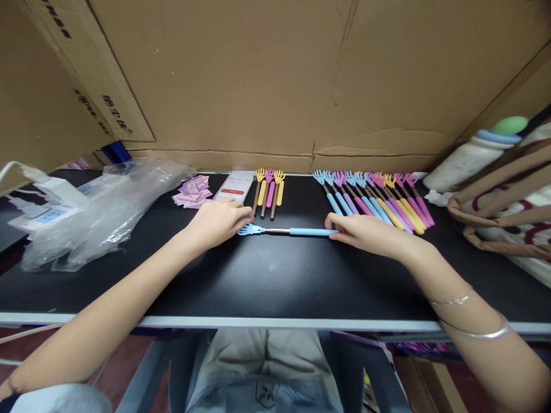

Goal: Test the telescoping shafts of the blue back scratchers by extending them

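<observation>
A blue back scratcher [310,232] with a claw-shaped head and a metal shaft lies level across the middle of the black table. My left hand [221,221] is closed at its claw end, fingers pinching the edge of the head. At the other end, my right hand [359,232] pinches the tip of the blue handle. Just behind the left hand is a short group of back scratchers [270,194] with yellow and pink parts. Behind the right hand, a slanted row of back scratchers [372,201] in blue, purple, pink and yellow lies side by side.
A phone [232,188] with a lit screen lies beside a pile of small pink-purple cards [192,191]. Clear plastic bags [99,212] and a white power strip [47,212] take up the left. At the right stand a white bottle [471,158] and a brown-strapped bag [512,201]. Cardboard [241,80] walls the back.
</observation>
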Demonstrator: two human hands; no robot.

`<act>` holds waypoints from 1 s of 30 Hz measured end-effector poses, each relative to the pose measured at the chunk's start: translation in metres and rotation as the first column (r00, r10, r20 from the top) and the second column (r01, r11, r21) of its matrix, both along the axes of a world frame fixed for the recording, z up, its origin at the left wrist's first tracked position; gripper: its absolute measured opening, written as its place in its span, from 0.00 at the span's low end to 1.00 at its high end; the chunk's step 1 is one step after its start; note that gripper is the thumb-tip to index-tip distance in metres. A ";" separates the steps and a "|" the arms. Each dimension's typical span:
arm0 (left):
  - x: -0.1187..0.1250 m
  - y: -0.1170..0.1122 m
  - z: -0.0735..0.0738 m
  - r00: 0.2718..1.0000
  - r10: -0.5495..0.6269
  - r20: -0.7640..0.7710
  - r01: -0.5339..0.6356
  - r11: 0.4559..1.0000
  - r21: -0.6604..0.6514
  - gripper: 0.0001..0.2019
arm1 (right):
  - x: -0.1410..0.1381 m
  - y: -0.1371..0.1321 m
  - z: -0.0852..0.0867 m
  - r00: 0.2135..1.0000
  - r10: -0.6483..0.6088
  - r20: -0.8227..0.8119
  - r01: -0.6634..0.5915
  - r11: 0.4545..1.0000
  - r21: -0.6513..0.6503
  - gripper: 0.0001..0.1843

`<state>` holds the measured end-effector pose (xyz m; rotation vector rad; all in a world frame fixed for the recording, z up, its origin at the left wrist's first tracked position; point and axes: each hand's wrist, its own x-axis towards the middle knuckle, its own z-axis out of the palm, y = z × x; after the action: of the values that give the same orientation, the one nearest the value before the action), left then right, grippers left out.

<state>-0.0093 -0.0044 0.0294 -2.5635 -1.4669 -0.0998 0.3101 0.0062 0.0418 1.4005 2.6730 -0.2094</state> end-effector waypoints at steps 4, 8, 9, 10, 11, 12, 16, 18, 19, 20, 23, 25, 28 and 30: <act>0.009 -0.004 0.000 0.991 -0.116 0.065 0.112 0.992 0.063 0.17 | -0.001 0.000 0.001 1.000 0.002 -0.004 -0.002 1.000 -0.004 0.06; 0.016 -0.005 -0.008 0.978 -0.188 0.091 0.182 0.981 0.069 0.13 | -0.001 0.000 0.000 1.000 -0.004 0.002 0.004 1.000 -0.002 0.07; 0.018 -0.005 -0.011 0.975 -0.200 0.095 0.194 0.978 0.071 0.12 | -0.001 0.000 0.000 1.000 -0.004 0.004 0.004 1.000 0.001 0.07; 0.019 -0.004 -0.014 0.973 -0.210 0.100 0.203 0.976 0.075 0.11 | -0.001 -0.001 0.000 1.000 -0.006 0.010 0.006 1.000 0.010 0.07; 0.020 -0.004 -0.016 0.970 -0.216 0.111 0.208 0.975 0.081 0.11 | -0.002 -0.001 0.000 1.000 -0.014 0.023 0.013 1.000 0.024 0.07; 0.021 -0.004 -0.018 0.968 -0.219 0.125 0.210 0.974 0.085 0.10 | -0.002 -0.002 0.000 0.999 -0.029 0.045 0.027 0.999 0.044 0.07; 0.024 -0.004 -0.023 0.961 -0.214 0.178 0.202 0.976 0.082 0.08 | -0.004 -0.004 0.003 0.982 -0.132 0.134 0.112 0.982 0.153 0.07; 0.025 -0.005 -0.023 0.959 -0.215 0.184 0.203 0.976 0.083 0.08 | -0.006 -0.005 0.004 0.975 -0.174 0.139 0.148 0.972 0.184 0.08; 0.025 -0.005 -0.024 0.959 -0.218 0.183 0.204 0.975 0.093 0.08 | -0.006 -0.005 0.003 0.972 -0.192 0.136 0.163 0.966 0.199 0.09; 0.026 -0.004 -0.024 0.958 -0.223 0.182 0.206 0.972 0.109 0.08 | -0.007 -0.005 0.003 0.968 -0.215 0.133 0.181 0.957 0.227 0.09; 0.025 -0.002 -0.026 0.958 -0.230 0.173 0.193 0.960 0.204 0.07 | -0.010 -0.005 -0.001 0.944 -0.314 0.102 0.253 0.885 0.391 0.10; 0.025 -0.001 -0.027 0.958 -0.231 0.168 0.180 0.945 0.273 0.06 | -0.012 -0.005 -0.003 0.936 -0.348 0.047 0.272 0.803 0.531 0.13; 0.025 -0.001 -0.028 0.955 -0.243 0.170 0.174 0.924 0.342 0.06 | -0.016 -0.005 -0.004 0.969 -0.241 -0.051 0.211 0.706 0.676 0.12; 0.026 -0.002 -0.028 0.951 -0.254 0.178 0.172 0.911 0.376 0.07 | -0.020 -0.007 -0.003 0.989 -0.088 -0.117 0.146 0.674 0.724 0.12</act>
<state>0.0169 -0.0063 0.0019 -2.4548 -1.0961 -0.6451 0.2906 -0.0006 0.0387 1.7629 2.8450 0.9446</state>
